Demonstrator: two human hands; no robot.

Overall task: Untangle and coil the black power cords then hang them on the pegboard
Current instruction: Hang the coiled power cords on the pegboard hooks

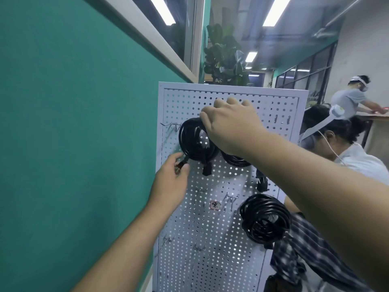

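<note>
A white pegboard (pixel 210 228) stands upright in front of me. A coiled black power cord (pixel 190 142) hangs at its upper left. My right hand (pixel 229 123) grips the top of this coil, fingers curled over it. My left hand (pixel 170 182) pinches the coil's lower left edge near a plug end. A second black coil (pixel 234 160) hangs just to the right, mostly hidden behind my right wrist. A third coil (pixel 265 218) hangs lower right. A black plug (pixel 262 182) dangles between them.
Metal hooks (pixel 230 199) stick out of the board at several spots. A green wall (pixel 73 144) runs along the left. A person in a checked sleeve (pixel 305 245) leans in at the board's right side. Another person stands at a table far right.
</note>
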